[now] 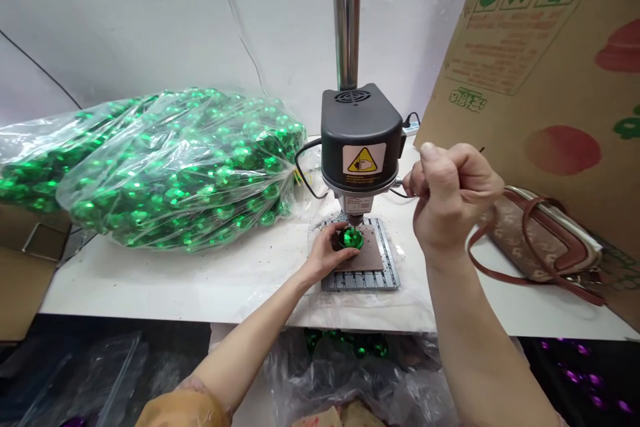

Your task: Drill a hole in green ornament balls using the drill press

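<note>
White workbench (240, 287), green mirrored bauble (351, 238) under a bench drill (361, 140), left hand (325, 255) with fingers curled around it, right hand (453, 197) raised clear at 2 o'clock, fingers pressed together, bagged baubles (175, 173) at 9 o'clock

A shiny green ball (351, 238) with a mirror-like, faceted surface sits on a brown pad (370, 255), its top facing up and its side cupped by the left hand (326, 255). The pad lies on a slotted metal plate (385, 253). Directly above the ball hangs the chuck end of a small black bench drill (361, 137); whether its tip touches the ball cannot be seen.
</note>
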`<action>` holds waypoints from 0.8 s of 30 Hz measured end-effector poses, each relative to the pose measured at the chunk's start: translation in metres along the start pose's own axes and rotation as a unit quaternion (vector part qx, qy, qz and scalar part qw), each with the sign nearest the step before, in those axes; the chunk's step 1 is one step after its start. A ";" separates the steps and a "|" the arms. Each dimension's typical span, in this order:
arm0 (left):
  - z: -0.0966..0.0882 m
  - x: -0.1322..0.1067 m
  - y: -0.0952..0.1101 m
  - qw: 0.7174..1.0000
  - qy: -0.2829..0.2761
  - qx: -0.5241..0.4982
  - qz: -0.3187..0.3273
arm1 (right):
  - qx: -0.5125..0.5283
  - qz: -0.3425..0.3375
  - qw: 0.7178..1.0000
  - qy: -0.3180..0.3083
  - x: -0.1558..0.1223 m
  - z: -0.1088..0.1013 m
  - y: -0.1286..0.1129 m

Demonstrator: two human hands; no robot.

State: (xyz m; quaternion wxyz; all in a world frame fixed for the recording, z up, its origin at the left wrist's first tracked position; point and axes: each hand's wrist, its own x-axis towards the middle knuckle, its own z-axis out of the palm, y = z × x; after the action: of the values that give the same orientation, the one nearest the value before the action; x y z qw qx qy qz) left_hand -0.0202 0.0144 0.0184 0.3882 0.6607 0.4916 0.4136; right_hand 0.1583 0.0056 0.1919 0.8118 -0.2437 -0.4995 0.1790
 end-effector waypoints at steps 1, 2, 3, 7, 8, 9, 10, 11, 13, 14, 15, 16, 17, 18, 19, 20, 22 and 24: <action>0.002 -0.001 0.000 1.000 0.006 0.014 0.013 | 0.003 -0.001 1.000 0.000 0.000 0.000 0.000; 0.004 -0.001 0.000 0.999 0.011 0.024 0.024 | 0.004 -0.002 1.000 0.000 0.000 0.000 0.000; 0.006 -0.002 0.000 0.999 0.016 0.031 0.034 | 0.003 -0.003 1.000 0.000 0.000 0.000 0.001; 0.013 -0.005 -0.003 0.999 0.000 0.003 0.040 | -0.016 -0.004 1.000 0.000 0.000 0.000 0.001; 0.014 -0.005 -0.004 0.999 -0.008 -0.010 0.037 | -0.021 -0.004 1.000 -0.001 0.000 0.000 0.001; 0.015 -0.005 -0.005 0.999 -0.016 -0.021 0.033 | -0.023 -0.004 1.000 -0.001 0.000 0.000 0.001; 0.016 -0.005 -0.006 0.999 -0.021 -0.028 0.029 | -0.021 -0.005 1.000 -0.003 0.000 0.000 0.001; 0.016 -0.005 -0.007 0.999 -0.022 -0.032 0.027 | -0.017 -0.006 1.000 -0.004 0.000 -0.001 0.001; 0.017 -0.005 -0.009 0.999 -0.021 -0.031 0.024 | -0.011 -0.008 1.000 -0.007 -0.001 -0.001 0.000; 0.017 -0.005 -0.010 0.999 -0.021 -0.030 0.022 | -0.013 -0.009 1.000 -0.008 -0.002 -0.002 0.001; 0.016 -0.004 -0.010 0.999 -0.020 -0.030 0.021 | -0.018 -0.012 1.000 -0.007 -0.003 -0.003 0.001; 0.016 -0.004 -0.011 0.999 -0.019 -0.032 0.020 | -0.024 -0.016 1.000 -0.005 -0.005 -0.003 0.001; 0.016 -0.004 -0.011 0.999 -0.019 -0.033 0.019 | -0.027 -0.020 0.999 -0.003 -0.007 -0.004 0.002; 0.016 -0.004 -0.012 0.999 -0.018 -0.034 0.019 | -0.026 -0.028 0.999 0.000 -0.009 -0.005 0.004; 0.017 -0.004 -0.011 0.999 -0.016 -0.034 0.020 | -0.021 -0.037 0.999 0.004 -0.012 -0.006 0.005; 0.017 -0.005 -0.011 0.999 -0.014 -0.032 0.021 | -0.014 -0.047 0.999 0.009 -0.014 -0.007 0.006; 0.017 -0.006 -0.009 0.999 -0.012 -0.030 0.022 | 0.001 -0.062 0.998 0.013 -0.018 -0.008 0.009; 0.017 -0.007 -0.006 0.999 -0.015 -0.028 0.023 | 0.011 -0.070 0.997 0.017 -0.021 -0.009 0.012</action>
State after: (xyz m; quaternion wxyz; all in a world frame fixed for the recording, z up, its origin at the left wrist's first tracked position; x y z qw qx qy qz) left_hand -0.0080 0.0074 0.0055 0.4040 0.6668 0.4588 0.4262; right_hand 0.1565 0.0022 0.1670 0.8335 -0.2021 -0.4993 0.1228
